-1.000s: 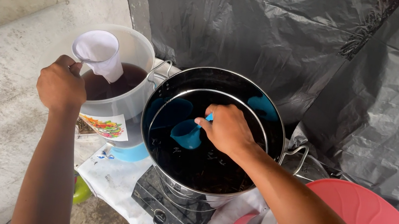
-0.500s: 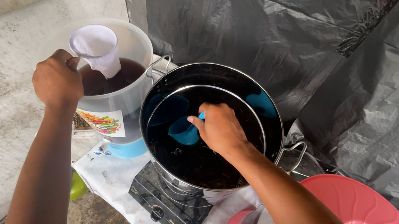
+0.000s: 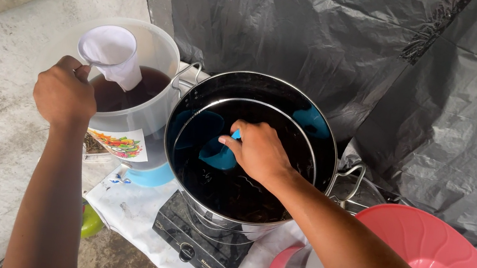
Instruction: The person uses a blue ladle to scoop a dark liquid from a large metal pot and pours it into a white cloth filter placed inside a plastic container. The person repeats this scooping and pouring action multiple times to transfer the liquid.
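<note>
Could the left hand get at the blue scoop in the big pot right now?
Probably not: the left hand holds the white cloth strainer over the jug, and the right hand already grips the blue scoop.

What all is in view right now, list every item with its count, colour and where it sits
Steel pot: one, silver, on the stove, centre, holding dark liquid.
Blue cup: one, blue, inside the pot at the liquid.
Stove: one, black, under the pot.
Clear jug: one, see-through with a blue base, left of the pot, holding dark liquid.
Cloth strainer: one, white, over the jug's mouth.
Pink container: one, pink, lower right.
Plastic sheet: black, behind everything.
White cloth: one, under the stove.
Left hand: one, gripping the strainer's rim.
Right hand: one, inside the pot, gripping the blue cup.
</note>
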